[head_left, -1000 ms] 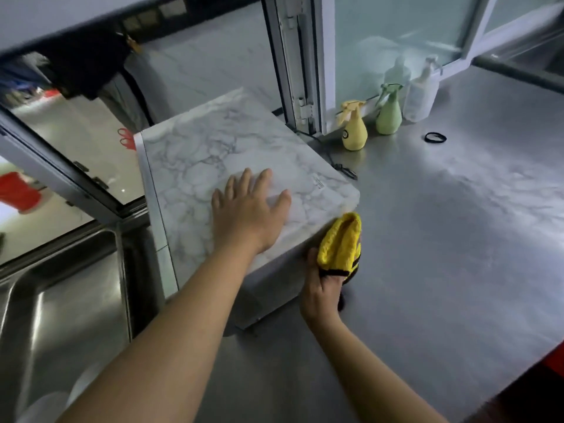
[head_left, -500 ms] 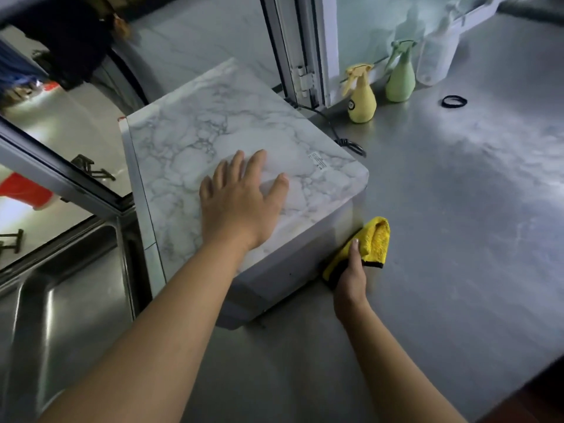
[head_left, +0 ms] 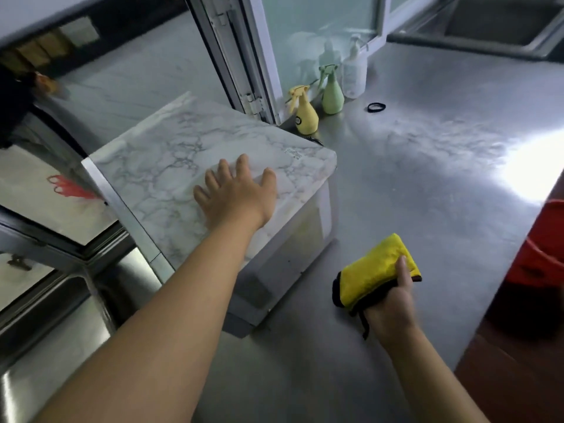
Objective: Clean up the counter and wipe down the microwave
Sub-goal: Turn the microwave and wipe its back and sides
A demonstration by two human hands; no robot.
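The microwave [head_left: 171, 166] has a white marble-patterned top and stands on the steel counter [head_left: 427, 184], left of centre. My left hand [head_left: 236, 193] lies flat on its top near the right front corner, fingers spread. My right hand [head_left: 390, 303] grips a folded yellow cloth [head_left: 377, 270] with a black edge. Hand and cloth are out over the counter, clear of the microwave's right side wall.
Against the window frame stand a yellow spray bottle [head_left: 305, 112], a green spray bottle [head_left: 332, 93] and a clear pump bottle [head_left: 354, 71]. A black hair tie [head_left: 376, 107] lies on the counter. A steel sink [head_left: 45, 325] is at the left, a red bucket [head_left: 543, 248] at the right.
My right hand has pulled the yellow cloth away from the microwave's side wall, out to the right over the counter. My left hand stays flat on the top.
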